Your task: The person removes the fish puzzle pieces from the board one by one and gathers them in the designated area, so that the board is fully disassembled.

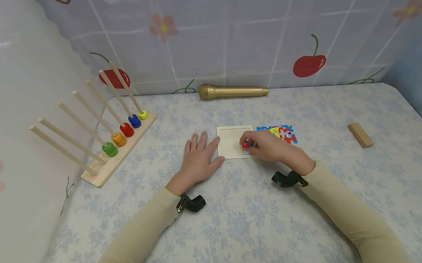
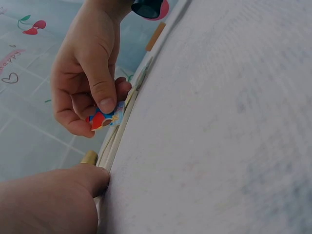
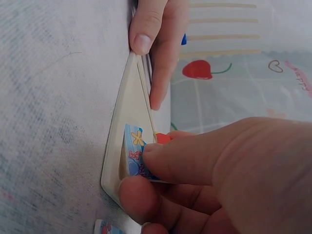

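Observation:
A shallow wooden puzzle tray point(image 1: 231, 142) with a raised rim lies mid-table. Spread out flat, my left hand point(image 1: 198, 160) touches the tray's left edge with its thumb and a finger. Between thumb and fingers, my right hand point(image 1: 268, 144) pinches a colourful puzzle piece point(image 3: 135, 151) over the tray's near right corner. In the right wrist view the piece stands tilted against the tray floor; blue, a yellow starfish and some red show on it. More joined puzzle pieces point(image 1: 287, 133) lie just right of the tray, partly hidden by my right hand.
At the left stands a wooden peg rack point(image 1: 121, 156) with coloured beads on several tall pegs. A gold microphone point(image 1: 234, 91) lies along the back edge. Far right is a small wooden block point(image 1: 360, 135). A patterned curtain point(image 1: 223, 31) rises behind the table.

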### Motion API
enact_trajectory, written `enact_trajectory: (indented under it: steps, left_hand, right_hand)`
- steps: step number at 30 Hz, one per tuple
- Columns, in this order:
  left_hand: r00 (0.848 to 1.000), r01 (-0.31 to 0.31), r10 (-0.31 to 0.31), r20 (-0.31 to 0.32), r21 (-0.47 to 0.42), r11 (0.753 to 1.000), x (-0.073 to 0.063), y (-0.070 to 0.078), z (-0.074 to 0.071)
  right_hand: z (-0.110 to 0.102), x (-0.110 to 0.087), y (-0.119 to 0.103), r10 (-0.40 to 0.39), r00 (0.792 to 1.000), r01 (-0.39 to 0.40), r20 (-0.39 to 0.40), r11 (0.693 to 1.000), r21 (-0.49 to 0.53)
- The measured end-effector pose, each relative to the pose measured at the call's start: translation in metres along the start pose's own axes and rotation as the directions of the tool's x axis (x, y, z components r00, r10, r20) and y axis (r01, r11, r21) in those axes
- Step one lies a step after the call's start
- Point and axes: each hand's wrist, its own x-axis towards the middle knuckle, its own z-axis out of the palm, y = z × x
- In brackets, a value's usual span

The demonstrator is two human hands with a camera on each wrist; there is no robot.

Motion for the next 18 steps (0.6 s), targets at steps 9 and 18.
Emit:
enact_trajectory:
  steps: [9,18]
  left_hand:
    - [1.0,-0.011,0.011,0.002,-0.004,1.0,0.0,0.001,0.0]
    - [1.0,-0.021,0.021,-0.003,-0.019,1.0,-0.002,0.0,-0.002]
  right_hand:
    - [-0.014,-0.009,0.005,0.037,0.999,-0.036,-0.023,0.999,0.017]
    - [-0.038,-0.033,0.024,0.095,0.995,-0.095,-0.043,0.995,0.0]
